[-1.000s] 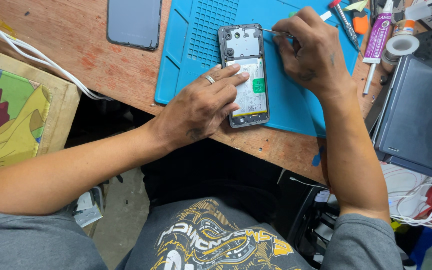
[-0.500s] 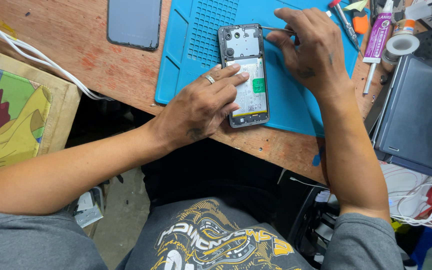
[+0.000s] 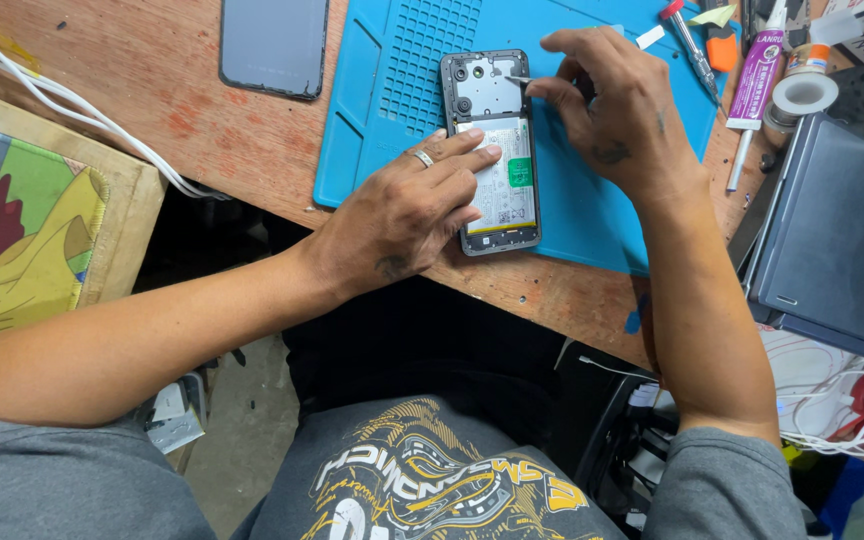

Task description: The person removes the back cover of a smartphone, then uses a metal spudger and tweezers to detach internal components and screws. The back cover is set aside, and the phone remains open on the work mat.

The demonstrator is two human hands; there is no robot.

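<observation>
An opened smartphone point(image 3: 493, 100) with its back off lies on a blue work mat point(image 3: 392, 90), showing a grey inner cover and a white battery with a green label. My left hand point(image 3: 407, 205), a ring on one finger, rests flat with its fingertips pressing the battery. My right hand point(image 3: 617, 100) pinches thin tweezers point(image 3: 520, 79), their tip touching the phone's upper inner cover.
The grey back cover point(image 3: 274, 45) lies on the wooden bench point(image 3: 202, 130) at upper left. White cables point(image 3: 72, 105) cross a colourful board point(image 3: 22, 230) on the left. A glue tube point(image 3: 755, 80), tape roll point(image 3: 802, 95), screwdriver point(image 3: 687, 35) and a closed grey laptop point(image 3: 842, 250) sit right.
My right hand has shifted left over the phone's top, bringing the tweezers' tip onto the inner cover. My left hand has stayed on the battery.
</observation>
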